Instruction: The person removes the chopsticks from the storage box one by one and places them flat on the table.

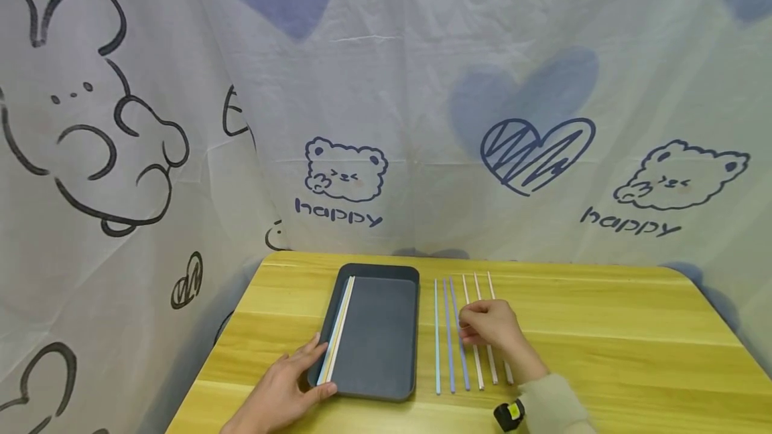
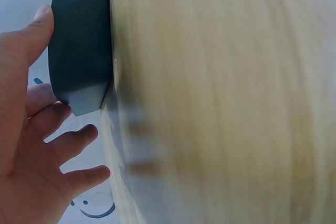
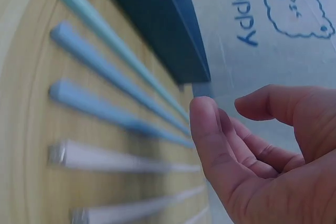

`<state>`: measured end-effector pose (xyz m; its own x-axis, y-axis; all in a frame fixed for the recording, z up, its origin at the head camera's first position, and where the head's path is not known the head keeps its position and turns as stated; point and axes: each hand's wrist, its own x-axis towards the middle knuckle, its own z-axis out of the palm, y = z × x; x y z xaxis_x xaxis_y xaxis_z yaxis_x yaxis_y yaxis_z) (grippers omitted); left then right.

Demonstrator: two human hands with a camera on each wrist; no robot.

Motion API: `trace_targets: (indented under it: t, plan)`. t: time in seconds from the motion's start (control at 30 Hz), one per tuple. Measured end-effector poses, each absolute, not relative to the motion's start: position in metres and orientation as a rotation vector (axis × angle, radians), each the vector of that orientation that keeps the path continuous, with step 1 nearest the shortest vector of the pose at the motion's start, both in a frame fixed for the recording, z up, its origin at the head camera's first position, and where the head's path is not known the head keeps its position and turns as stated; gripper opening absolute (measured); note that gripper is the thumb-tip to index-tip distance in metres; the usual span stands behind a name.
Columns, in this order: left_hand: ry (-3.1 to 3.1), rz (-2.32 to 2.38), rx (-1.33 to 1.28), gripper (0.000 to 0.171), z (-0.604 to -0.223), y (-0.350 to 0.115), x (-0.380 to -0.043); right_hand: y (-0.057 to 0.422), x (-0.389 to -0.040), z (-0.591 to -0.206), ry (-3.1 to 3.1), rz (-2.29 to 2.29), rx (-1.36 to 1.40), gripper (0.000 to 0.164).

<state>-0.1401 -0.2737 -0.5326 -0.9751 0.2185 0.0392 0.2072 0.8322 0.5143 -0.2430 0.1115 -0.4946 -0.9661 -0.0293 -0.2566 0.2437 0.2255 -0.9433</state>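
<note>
A dark grey tray (image 1: pixel 380 337) lies on the table with a few pale chopsticks (image 1: pixel 339 327), bluish, yellow and white, along its left side. My left hand (image 1: pixel 280 384) holds the tray's near left corner, thumb at the near edge and fingers along the left side. To the right of the tray lie a light turquoise chopstick (image 1: pixel 437 340), two blue-violet chopsticks (image 1: pixel 449 347) and three pinkish-white chopsticks (image 1: pixel 480 377). Above the pale ones hovers my right hand (image 1: pixel 491 323), fingers loosely bent. A gap shows between its thumb and forefinger (image 3: pixel 205 116), nothing held.
The yellow wood-grain table (image 1: pixel 627 333) runs on to the right of the chopsticks. A white printed cloth (image 1: pixel 422 106) hangs behind the table and along its left side. On my right wrist sits a small black device (image 1: pixel 508 415).
</note>
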Motion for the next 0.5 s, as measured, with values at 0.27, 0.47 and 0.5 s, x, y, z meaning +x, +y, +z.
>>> trace_targets:
  t: [0.27, 0.47, 0.5]
  plan:
    - [2.994, 0.837, 0.358, 0.082, -0.533, -0.274, -0.140, 0.072, -0.247, -0.485, 2.219, -1.900, 0.151, 0.032]
    - [2.990, 0.841, 0.360, 0.083, -0.533, -0.275, -0.140, 0.048, -0.245, -0.480, 2.207, -1.904, 0.126, 0.031]
    - [2.990, 0.842, 0.356, 0.083, -0.532, -0.275, -0.140, 0.045, -0.245, -0.479, 2.212, -1.895, 0.114, 0.032]
